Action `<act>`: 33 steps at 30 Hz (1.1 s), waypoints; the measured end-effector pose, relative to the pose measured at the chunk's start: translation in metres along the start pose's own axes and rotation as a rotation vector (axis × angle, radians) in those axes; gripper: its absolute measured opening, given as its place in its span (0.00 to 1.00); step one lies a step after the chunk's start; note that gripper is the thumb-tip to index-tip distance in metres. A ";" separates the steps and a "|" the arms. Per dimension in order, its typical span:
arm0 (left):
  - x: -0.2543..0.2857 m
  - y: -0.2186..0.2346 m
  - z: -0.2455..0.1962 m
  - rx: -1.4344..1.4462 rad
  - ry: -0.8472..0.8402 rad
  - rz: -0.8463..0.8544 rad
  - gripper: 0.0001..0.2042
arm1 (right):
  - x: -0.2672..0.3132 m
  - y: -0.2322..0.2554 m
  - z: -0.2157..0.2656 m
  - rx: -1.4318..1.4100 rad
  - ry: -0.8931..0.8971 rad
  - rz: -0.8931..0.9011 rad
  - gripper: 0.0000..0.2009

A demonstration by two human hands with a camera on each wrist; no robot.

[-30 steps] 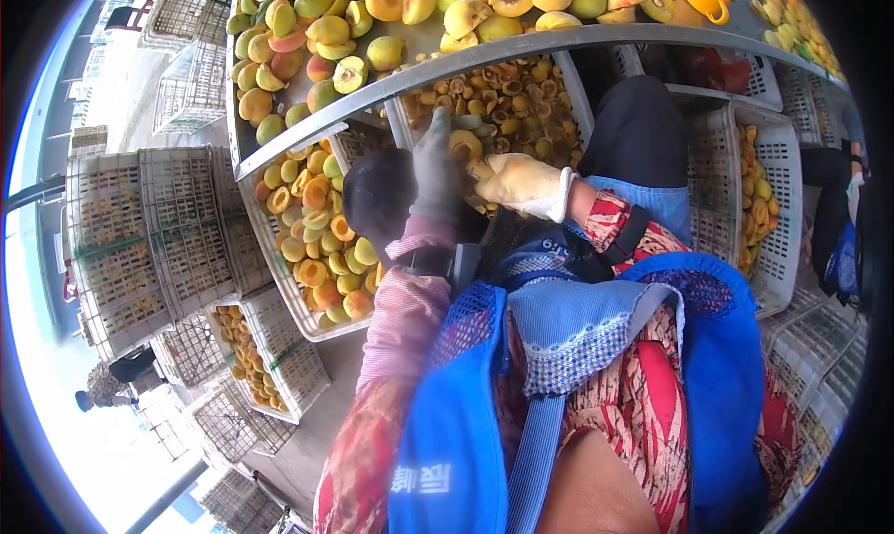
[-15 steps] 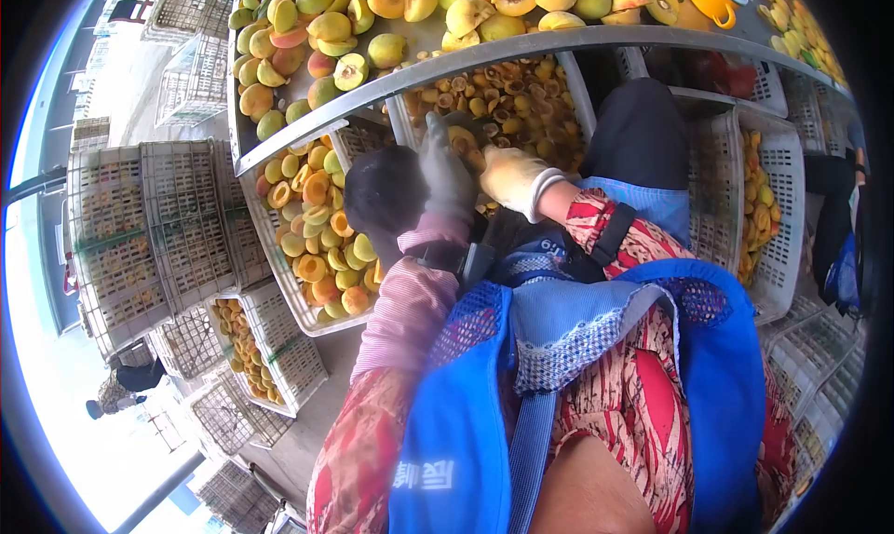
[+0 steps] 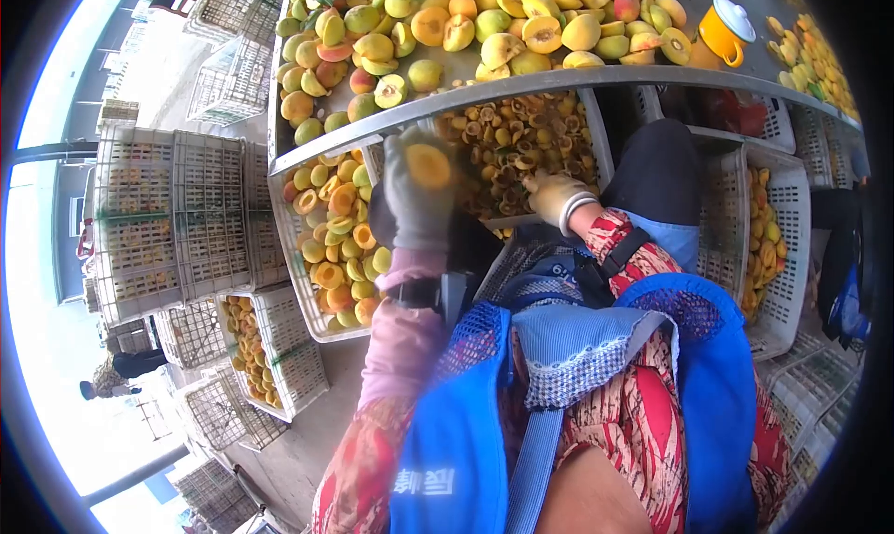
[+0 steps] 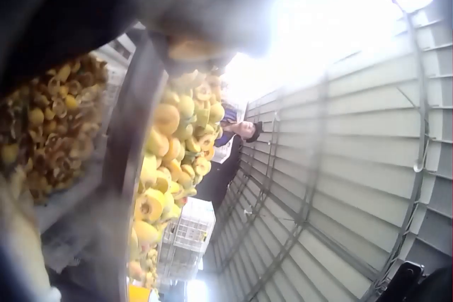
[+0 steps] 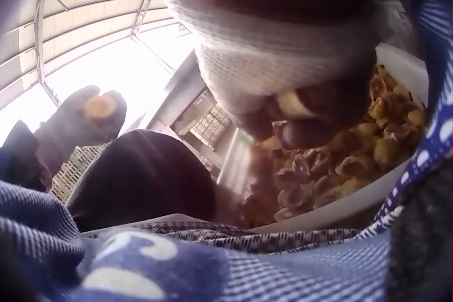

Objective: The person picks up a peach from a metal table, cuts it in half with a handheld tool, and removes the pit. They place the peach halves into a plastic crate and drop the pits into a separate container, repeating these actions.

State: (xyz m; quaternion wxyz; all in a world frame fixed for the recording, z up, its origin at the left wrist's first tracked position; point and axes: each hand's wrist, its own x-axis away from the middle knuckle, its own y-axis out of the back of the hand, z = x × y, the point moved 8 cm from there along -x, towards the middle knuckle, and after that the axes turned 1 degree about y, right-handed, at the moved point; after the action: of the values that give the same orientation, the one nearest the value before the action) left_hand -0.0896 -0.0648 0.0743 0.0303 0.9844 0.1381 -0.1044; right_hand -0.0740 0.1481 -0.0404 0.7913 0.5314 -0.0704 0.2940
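In the head view my gloved left hand holds a halved yellow peach, its cut face turned up. The hand is raised at the metal table edge, between the crate of peach halves and the crate of brownish pit pieces. The peach half also shows in that hand in the right wrist view. My gloved right hand is over the near side of the pit-piece crate. Its fingers are curled round a small pale object, mostly hidden; I cannot tell its kind.
The metal table bears many whole and halved peaches and a yellow enamel mug. My knee is beside the pit-piece crate. A crate of peaches stands right, stacked crates left. Another person is beyond the table.
The hands were together over the peach half. Now they are apart: the left hand has lifted away leftward with the peach half, and the right hand has lowered over the pit pieces.
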 end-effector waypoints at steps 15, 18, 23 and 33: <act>-0.169 -0.054 -0.029 -1.070 -0.333 0.139 0.29 | 0.009 0.038 0.035 -0.324 -0.015 -0.032 0.20; -0.210 -0.098 0.011 -1.375 -0.083 0.239 0.29 | 0.013 0.045 0.038 -0.338 0.016 -0.030 0.21; -0.207 -0.107 -0.005 -1.534 -0.196 0.197 0.26 | 0.009 0.063 0.035 -0.400 -0.040 -0.091 0.21; -0.077 -0.100 -0.067 -0.790 -0.037 0.779 0.23 | 0.018 0.117 0.034 -1.498 0.259 -0.375 0.10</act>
State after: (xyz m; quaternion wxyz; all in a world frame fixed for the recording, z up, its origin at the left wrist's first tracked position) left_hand -0.1767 0.0168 0.1530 0.4360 0.8745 -0.2082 -0.0430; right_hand -0.1151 0.1557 0.0752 0.9774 -0.1796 -0.0660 0.0893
